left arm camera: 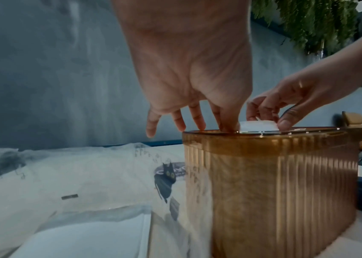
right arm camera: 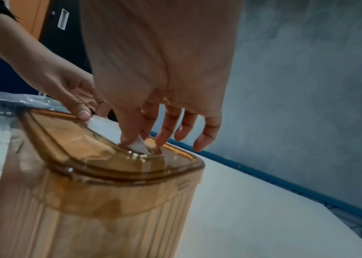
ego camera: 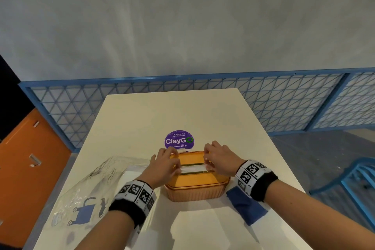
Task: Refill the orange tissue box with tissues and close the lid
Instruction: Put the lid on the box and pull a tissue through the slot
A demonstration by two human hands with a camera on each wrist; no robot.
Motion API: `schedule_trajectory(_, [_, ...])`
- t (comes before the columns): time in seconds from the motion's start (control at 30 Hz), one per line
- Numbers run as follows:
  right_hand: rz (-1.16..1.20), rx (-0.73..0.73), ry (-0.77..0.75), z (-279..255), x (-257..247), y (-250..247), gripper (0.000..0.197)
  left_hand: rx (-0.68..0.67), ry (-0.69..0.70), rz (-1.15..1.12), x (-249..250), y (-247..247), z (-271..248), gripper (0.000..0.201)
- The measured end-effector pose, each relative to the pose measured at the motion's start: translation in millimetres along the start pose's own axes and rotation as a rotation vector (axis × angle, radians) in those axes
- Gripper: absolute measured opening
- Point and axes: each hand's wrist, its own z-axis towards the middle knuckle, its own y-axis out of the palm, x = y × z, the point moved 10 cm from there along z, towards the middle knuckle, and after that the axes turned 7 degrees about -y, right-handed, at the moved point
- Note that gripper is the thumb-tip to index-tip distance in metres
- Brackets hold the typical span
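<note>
The translucent orange tissue box (ego camera: pixel 195 189) stands on the white table (ego camera: pixel 182 111) with its lid (ego camera: pixel 194 178) on. A strip of white tissue (ego camera: pixel 192 168) shows in the lid's slot. My left hand (ego camera: pixel 176 165) pinches the tissue at the slot's left end, and my right hand (ego camera: pixel 208 163) pinches it at the right end. In the left wrist view my left hand (left arm camera: pixel 228 128) has thumb and forefinger at the slot beside the raised tissue (left arm camera: pixel 257 126). In the right wrist view my right hand (right arm camera: pixel 135 142) has thumb and forefinger closed on a tissue (right arm camera: pixel 140 147) corner on the lid (right arm camera: pixel 76 148).
A crumpled clear plastic bag (ego camera: pixel 85 195) with cat prints lies left of the box, with a white tissue pack (ego camera: pixel 132 176) in it. A blue cloth (ego camera: pixel 246 207) lies right of the box. A purple sticker (ego camera: pixel 179 140) is behind it. A blue chair (ego camera: pixel 353 184) stands at the right.
</note>
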Motion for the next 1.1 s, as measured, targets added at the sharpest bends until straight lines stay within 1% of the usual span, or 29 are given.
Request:
schedule_trajectory(0.07, [-0.035, 0.019, 0.013, 1, 3, -4, 0.024, 0.058, 0.027, -0.007, 4, -7, 2, 0.022])
schedule_trajectory(0.13, [-0.017, 0.033, 0.027, 1, 6, -4, 0.022, 0.106, 0.027, -0.054, 6, -13, 4, 0.022])
schedule_trajectory(0.2, [0.032, 0.005, 0.042, -1, 10, 0, 0.025, 0.092, 0.025, -0.072, 4, -13, 4, 0.024])
schedule_trajectory(0.27, [0.063, -0.023, 0.048, -2, 15, 3, 0.028, 0.042, 0.023, -0.04, -2, -11, 4, 0.027])
schedule_trajectory(0.33, [0.055, -0.029, 0.051, -2, 20, 3, 0.026, 0.021, 0.025, -0.013, -8, -14, 6, 0.025])
schedule_trajectory(0.4, [0.037, -0.025, 0.061, 0, 23, 1, 0.024, 0.057, 0.033, -0.035, -10, -24, 10, 0.021])
schedule_trajectory(0.5, [0.099, -0.01, 0.091, -2, 27, 1, 0.024, 0.11, 0.007, -0.174, -17, -37, 16, 0.021])
schedule_trajectory(0.57, [0.165, -0.022, 0.099, -6, 29, 6, 0.026, 0.057, 0.018, -0.208, -17, -32, 16, 0.022])
schedule_trajectory(0.67, [0.126, -0.028, 0.073, -7, 31, 6, 0.027, -0.06, 0.059, -0.172, -7, -14, 14, 0.028])
schedule_trajectory(0.77, [0.065, -0.007, 0.078, -5, 32, -1, 0.025, -0.04, 0.071, -0.101, -2, -10, 18, 0.023])
schedule_trajectory(0.83, [0.113, 0.044, 0.112, -6, 37, -5, 0.024, 0.007, 0.059, -0.131, -5, -13, 22, 0.021])
schedule_trajectory(0.9, [0.226, 0.091, 0.164, -10, 46, -7, 0.024, 0.046, 0.03, -0.208, -10, -15, 23, 0.018])
schedule_trajectory(0.97, [0.317, 0.057, 0.181, -12, 49, -1, 0.025, 0.044, 0.012, -0.26, -15, -14, 22, 0.018])
schedule_trajectory(1.03, [0.353, 0.015, 0.181, -14, 49, 8, 0.028, 0.02, 0.026, -0.254, -15, -9, 22, 0.019])
schedule_trajectory(1.1, [0.378, 0.046, 0.206, -15, 52, 9, 0.026, 0.016, 0.029, -0.221, -14, -10, 23, 0.018])
